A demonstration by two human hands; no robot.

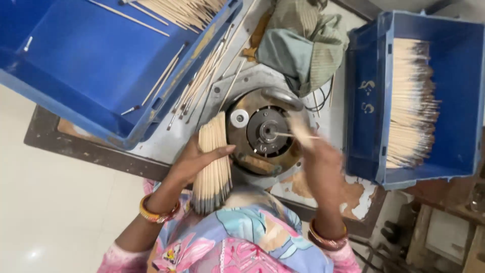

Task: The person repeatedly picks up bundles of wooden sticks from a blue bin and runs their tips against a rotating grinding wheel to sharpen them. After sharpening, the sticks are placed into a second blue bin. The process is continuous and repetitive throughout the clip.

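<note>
Here, your left hand sits at about eight o'clock from the round machine head, fingers wrapped under a thick bundle of thin wooden sticks and thumb pressed across its front. The bundle stands nearly upright, with its dark-tipped ends pointing down toward your patterned sleeve.

Your right hand is at four o'clock from the machine head and blurred; its fingers look closed around a single stick, which points toward nine o'clock into the centre of the disc, though the exact grip cannot be told.

At twelve o'clock lies a crumpled grey-green cloth. At ten o'clock, a big blue crate holds a few scattered sticks, and more loose sticks lie just beside its rim on the metal plate. At three o'clock, a second blue crate holds a neat stack of sticks lying crosswise, well apart from your hands. Bangles circle both wrists.
</note>
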